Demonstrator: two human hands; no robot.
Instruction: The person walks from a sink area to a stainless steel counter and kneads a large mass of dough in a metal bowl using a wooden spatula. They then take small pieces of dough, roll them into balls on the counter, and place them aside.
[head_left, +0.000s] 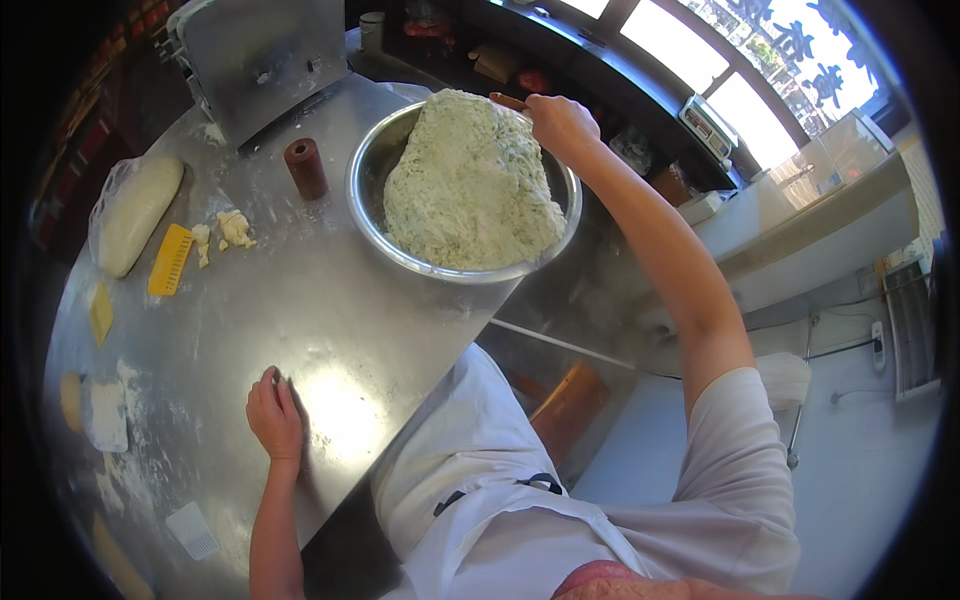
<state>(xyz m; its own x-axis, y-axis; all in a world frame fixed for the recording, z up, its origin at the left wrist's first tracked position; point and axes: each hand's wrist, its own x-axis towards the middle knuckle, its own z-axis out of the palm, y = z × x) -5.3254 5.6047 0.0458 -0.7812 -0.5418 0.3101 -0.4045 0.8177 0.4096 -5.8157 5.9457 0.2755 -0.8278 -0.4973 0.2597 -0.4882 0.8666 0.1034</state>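
A large stainless steel bowl (363, 225) stands at the table's corner, heaped with a pale, green-flecked mass (472, 187) that looks like dough or filling. My right hand (564, 129) is at the bowl's far right rim, closed around a brown wooden-looking stick (508, 101). The stick's tip points left over the top of the mass; its other end is hidden in my fist. My left hand (274, 414) rests on the steel table (360, 322) near its front edge, thumb apart from loosely bent fingers, holding nothing.
A brown cylindrical roller (306, 169) stands upright left of the bowl. Farther left lie a smooth dough log (142, 214) partly under plastic, a yellow scraper (170, 259) and dough scraps (235, 228). A white scraper (192, 530) lies nearer. A metal machine (262, 67) stands behind.
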